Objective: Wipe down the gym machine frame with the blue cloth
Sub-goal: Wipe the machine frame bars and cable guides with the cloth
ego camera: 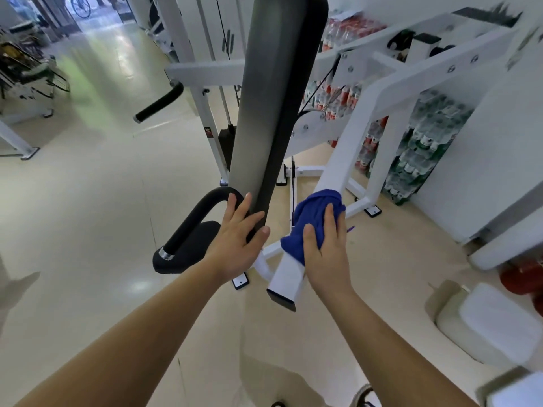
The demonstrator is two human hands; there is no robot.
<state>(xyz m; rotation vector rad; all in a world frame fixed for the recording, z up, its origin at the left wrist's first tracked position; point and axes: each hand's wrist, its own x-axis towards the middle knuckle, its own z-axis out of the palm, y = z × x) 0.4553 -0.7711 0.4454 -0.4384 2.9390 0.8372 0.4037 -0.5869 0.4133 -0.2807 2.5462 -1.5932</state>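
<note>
Two bare forearms reach in from the bottom edge. To the left spreads a glossy cream floor [88,215], catching pale reflections, with a foam-covered black handle [160,104] jutting out above it. Nearer, a curved matte black grip [199,218] arches beside a padded black seat [202,230]. The left hand [235,245] rests with straight, spread fingers against the lower end of a tall dark grey upright pad [273,98], clasping nothing. Just right of it, the right hand [326,254] lies nearly flat, pressing the bunched, fuzzy blue cloth [311,221] onto the sloping square white frame bar [346,151], near its open lower end. Further right, shrink-wrapped bottle packs [423,148] stand stacked against a white wall, and a pale rounded container [496,321] sits on the floor.
</note>
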